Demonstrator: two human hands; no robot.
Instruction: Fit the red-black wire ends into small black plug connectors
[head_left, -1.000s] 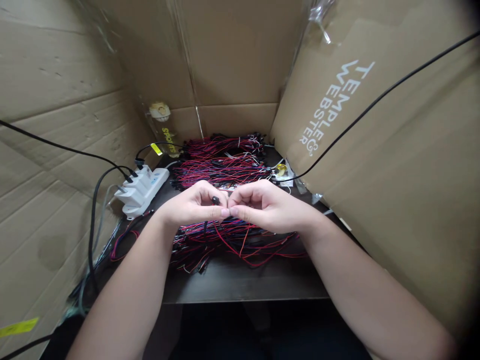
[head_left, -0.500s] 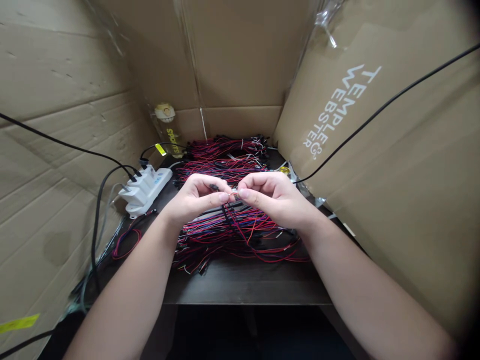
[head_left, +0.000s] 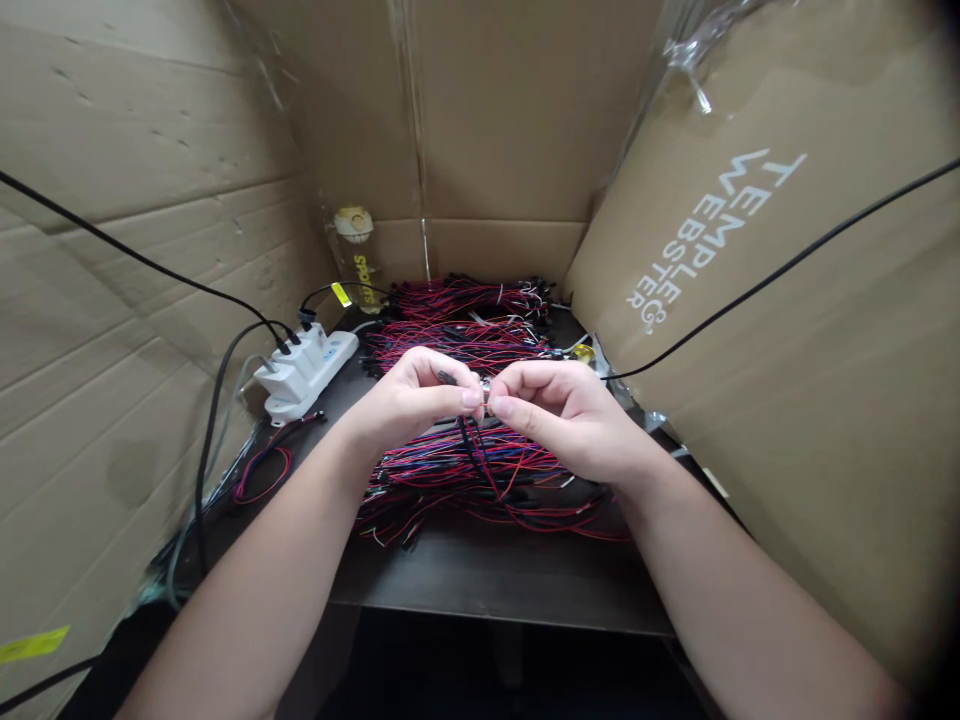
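Thumb and finger of my left hand point(head_left: 431, 395) pinch thin wires, with a small black connector point(head_left: 448, 378) sticking out behind the thumb. My right hand point(head_left: 551, 405) pinches the same wires right beside it, fingertips nearly touching. Between the fingertips a small whitish or metallic bit shows, too small to name. Red and dark wires point(head_left: 480, 455) hang down from the pinch. Below and behind both hands lie bundles of red, blue and black wires point(head_left: 465, 345) on the dark table point(head_left: 480, 580).
A white power strip point(head_left: 311, 375) with black plugs stands at the left. A loose wire coil point(head_left: 262, 475) lies in front of it. A clear bottle point(head_left: 364, 265) is at the back left. Cardboard walls point(head_left: 510, 110) enclose the table. A black cable point(head_left: 787, 270) crosses the right side.
The whole view has shifted slightly, so things appear a little further right. Both hands keep their pinch on the wires, with a slightly wider gap between the fingertips.
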